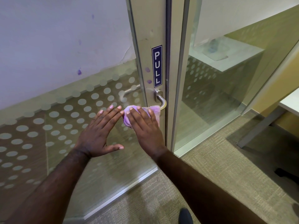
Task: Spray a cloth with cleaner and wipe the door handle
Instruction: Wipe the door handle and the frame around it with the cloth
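A silver lever door handle (160, 98) sticks out of the metal door frame just under a blue PULL sticker (157, 66). A purple cloth (154, 109) is draped over the handle's lever. My right hand (144, 125) lies flat on top of the cloth with fingers spread, pressing it down. My left hand (98, 131) is beside it to the left, palm against the glass door (64, 126), fingers apart and holding nothing. No spray bottle is in view.
The glass door has rows of frosted dots. A fixed glass panel (210, 97) stands to the right of the frame. A desk corner (289, 101) and its grey leg are at far right. Beige carpet (202, 175) covers the floor; a dark shoe (186, 216) shows at the bottom.
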Demonstrator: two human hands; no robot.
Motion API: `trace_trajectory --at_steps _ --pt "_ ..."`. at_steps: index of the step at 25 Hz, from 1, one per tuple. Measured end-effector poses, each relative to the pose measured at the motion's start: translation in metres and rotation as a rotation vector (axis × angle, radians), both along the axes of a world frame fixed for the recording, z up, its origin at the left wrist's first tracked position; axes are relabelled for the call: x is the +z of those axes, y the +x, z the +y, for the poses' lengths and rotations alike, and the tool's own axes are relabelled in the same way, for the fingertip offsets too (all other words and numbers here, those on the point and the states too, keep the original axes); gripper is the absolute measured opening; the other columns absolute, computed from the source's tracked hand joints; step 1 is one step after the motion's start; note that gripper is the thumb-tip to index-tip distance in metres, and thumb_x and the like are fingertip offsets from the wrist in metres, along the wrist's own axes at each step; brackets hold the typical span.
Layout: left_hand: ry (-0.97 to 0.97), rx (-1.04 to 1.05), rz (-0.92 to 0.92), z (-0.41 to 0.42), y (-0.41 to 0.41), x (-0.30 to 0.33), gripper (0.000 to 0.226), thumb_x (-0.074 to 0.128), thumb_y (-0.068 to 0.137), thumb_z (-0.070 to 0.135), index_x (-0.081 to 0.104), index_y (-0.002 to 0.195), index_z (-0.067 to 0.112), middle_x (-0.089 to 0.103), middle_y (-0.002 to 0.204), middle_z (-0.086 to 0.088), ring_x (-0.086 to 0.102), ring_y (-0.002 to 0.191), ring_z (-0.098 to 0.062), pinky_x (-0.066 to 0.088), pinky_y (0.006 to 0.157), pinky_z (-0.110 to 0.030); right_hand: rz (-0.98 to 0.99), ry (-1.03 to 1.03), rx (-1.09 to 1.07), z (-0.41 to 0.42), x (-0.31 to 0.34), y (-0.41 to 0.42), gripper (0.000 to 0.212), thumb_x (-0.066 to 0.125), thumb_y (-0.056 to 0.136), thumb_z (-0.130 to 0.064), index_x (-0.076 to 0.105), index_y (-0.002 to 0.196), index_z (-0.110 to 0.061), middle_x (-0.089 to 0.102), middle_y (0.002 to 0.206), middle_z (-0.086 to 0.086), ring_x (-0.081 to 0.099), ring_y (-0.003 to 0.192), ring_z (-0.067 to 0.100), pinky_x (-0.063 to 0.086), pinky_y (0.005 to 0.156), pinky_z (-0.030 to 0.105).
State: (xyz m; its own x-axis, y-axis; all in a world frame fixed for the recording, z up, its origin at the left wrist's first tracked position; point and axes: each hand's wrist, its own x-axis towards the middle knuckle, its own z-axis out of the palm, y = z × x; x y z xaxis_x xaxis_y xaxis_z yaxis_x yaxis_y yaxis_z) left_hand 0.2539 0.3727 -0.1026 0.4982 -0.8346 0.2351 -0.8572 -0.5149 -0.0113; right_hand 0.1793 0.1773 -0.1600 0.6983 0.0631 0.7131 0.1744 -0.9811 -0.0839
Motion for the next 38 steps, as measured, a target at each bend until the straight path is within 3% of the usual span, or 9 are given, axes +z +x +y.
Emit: trace_trajectory --at_steps 3,8,13,18,21,24,29,34,38 --pt "-0.011 0.002 0.009 0.0 0.0 0.0 0.106 0.036 0.08 0.086 0.019 0.158 0.015 0.017 0.165 -0.003 0.009 0.154 -0.021 0.0 0.124 -0.034 -0.04 -0.085 0.093 -0.014 0.002 -0.005 0.045 0.026 0.103 -0.001 0.052 0.14 -0.009 0.052 0.146 0.009 0.047 0.137 0.028 0.031 0.116 0.046" --pt "0.009 0.009 0.009 0.001 0.001 -0.001 0.106 0.034 0.08 0.086 0.014 0.159 0.017 0.013 0.166 0.0 0.008 0.154 -0.02 -0.001 0.124 -0.034 -0.027 -0.161 0.24 -0.042 -0.011 -0.028 0.04 0.032 0.104 -0.005 0.055 0.137 -0.006 0.052 0.145 0.01 0.045 0.138 0.029 0.037 0.112 0.047" --pt "0.016 0.032 0.011 0.001 0.002 -0.005 0.106 0.031 0.08 0.088 0.009 0.159 0.02 0.004 0.167 0.005 0.004 0.154 -0.019 -0.005 0.124 -0.033 -0.079 0.287 0.102 -0.057 -0.001 -0.052 0.047 0.038 0.099 -0.002 0.034 0.146 -0.001 0.036 0.152 0.014 0.032 0.145 0.028 0.034 0.112 0.057" --pt "0.03 0.026 0.019 0.002 0.003 -0.003 0.107 0.033 0.08 0.087 0.009 0.159 0.02 0.004 0.168 0.004 0.006 0.154 -0.02 -0.003 0.124 -0.034 -0.224 0.695 0.038 -0.057 0.054 -0.02 0.064 0.058 0.096 -0.017 0.026 0.149 0.0 0.025 0.159 0.016 0.024 0.149 0.023 0.031 0.118 0.036" --pt "0.034 0.026 0.016 0.002 0.001 -0.001 0.108 0.034 0.08 0.087 0.01 0.159 0.019 0.006 0.168 0.003 0.007 0.154 -0.02 -0.002 0.124 -0.034 -0.262 0.635 0.043 -0.056 0.068 -0.005 0.062 0.061 0.094 -0.011 0.031 0.147 0.001 0.028 0.157 0.018 0.026 0.148 0.026 0.031 0.118 0.032" --pt "0.039 0.035 0.021 0.002 0.0 -0.001 0.108 0.034 0.08 0.087 0.01 0.159 0.018 0.006 0.168 0.002 0.007 0.154 -0.02 -0.001 0.124 -0.035 -0.283 0.448 -0.004 -0.054 0.075 0.012 0.056 0.057 0.096 -0.017 0.036 0.144 0.003 0.031 0.154 0.025 0.022 0.147 0.035 0.028 0.118 0.052" --pt "0.043 0.041 0.034 0.001 0.0 0.0 0.107 0.033 0.081 0.088 0.012 0.159 0.018 0.006 0.168 0.003 0.006 0.154 -0.02 -0.003 0.124 -0.033 -0.135 0.235 -0.164 -0.046 0.076 0.041 0.057 0.046 0.095 -0.037 0.038 0.148 -0.02 0.029 0.154 0.029 0.012 0.148 0.04 0.021 0.118 0.054" --pt "0.043 0.039 0.024 0.001 0.0 0.0 0.107 0.036 0.08 0.086 0.012 0.159 0.018 0.008 0.168 0.002 0.008 0.154 -0.02 -0.001 0.124 -0.034 0.005 0.277 -0.171 -0.041 0.067 0.059 0.081 0.037 0.094 -0.057 0.003 0.154 -0.015 0.006 0.162 0.021 -0.003 0.151 0.034 0.006 0.122 0.052" --pt "0.045 0.041 0.013 0.001 0.0 0.0 0.107 0.035 0.08 0.086 0.012 0.159 0.018 0.011 0.167 0.0 0.008 0.154 -0.021 0.0 0.124 -0.035 0.006 0.323 -0.136 -0.04 0.068 0.063 0.102 0.041 0.088 -0.068 -0.002 0.152 -0.002 0.004 0.162 0.024 -0.006 0.15 0.032 0.002 0.123 0.047"
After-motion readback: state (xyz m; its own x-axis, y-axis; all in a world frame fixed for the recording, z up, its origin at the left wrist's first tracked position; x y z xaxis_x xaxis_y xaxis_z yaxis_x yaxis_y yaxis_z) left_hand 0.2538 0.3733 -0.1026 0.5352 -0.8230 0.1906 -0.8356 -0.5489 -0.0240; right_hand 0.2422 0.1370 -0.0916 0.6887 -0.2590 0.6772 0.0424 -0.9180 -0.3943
